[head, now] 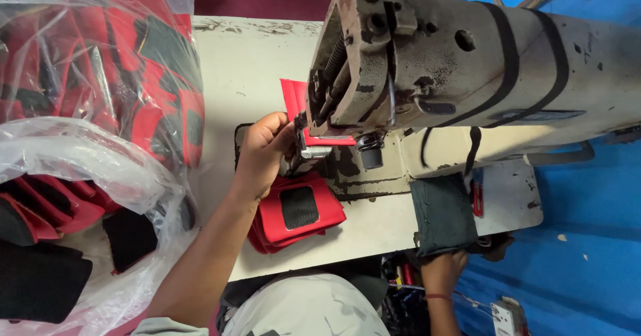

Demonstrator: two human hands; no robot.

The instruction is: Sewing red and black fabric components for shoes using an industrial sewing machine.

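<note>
From the head camera, the left hand [264,150] reaches forward over the white surface [247,75], its grip pressed together on the edge of a red fabric piece [294,99] that stands folded under the head of the old, worn sewing machine [427,62]. The red piece runs from just beyond the fingertips into the presser foot area, to the right of the grip. Just below the grip, nearer the person, lies a stack of red fabric pieces [297,212], the top one bearing a black rectangular patch. Well to the left of the grip sit clear plastic bags [87,169] filled with more red and black pieces.

The right hand [442,272] is low at the near edge of the surface, its grip closed on the lower end of a dark green cloth [441,212] that hangs over that edge, below the machine's arm. Beyond it the floor [587,229] is blue.
</note>
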